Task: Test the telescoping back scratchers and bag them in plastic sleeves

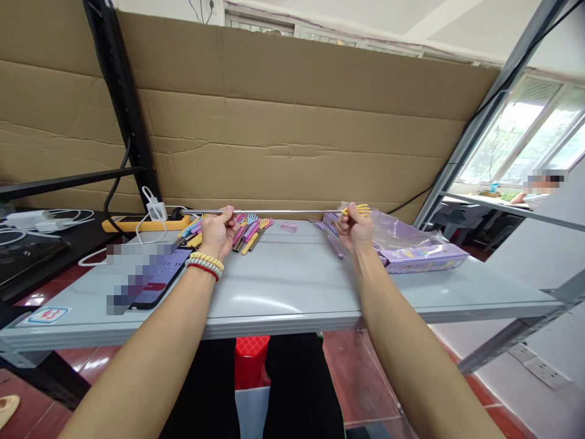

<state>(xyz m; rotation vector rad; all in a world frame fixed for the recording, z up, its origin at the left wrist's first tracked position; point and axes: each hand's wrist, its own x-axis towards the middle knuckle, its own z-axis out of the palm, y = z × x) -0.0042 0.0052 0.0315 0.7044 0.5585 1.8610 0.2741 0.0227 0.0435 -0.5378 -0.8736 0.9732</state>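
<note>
A back scratcher [287, 211] — thin silver rod, yellow claw at its right end — stretches level across the middle of the frame, above a pale grey table [283, 280]. Left of centre, the left hand [218, 233] pinches the rod between thumb and fingers; right of centre, the right hand [356, 230] is closed around the claw's base. Colourful scratchers [251, 239] lie beside the left hand, a purple box [423, 257] beside the right. A phone [162, 277] lies at left; cardboard [297, 122] fills the upper frame.

The left forearm [164, 335] and right forearm [397, 311] reach forward, slanting inward; the left hand [218, 233] and right hand [357, 230] are level and well apart, each grip curled closed.
</note>
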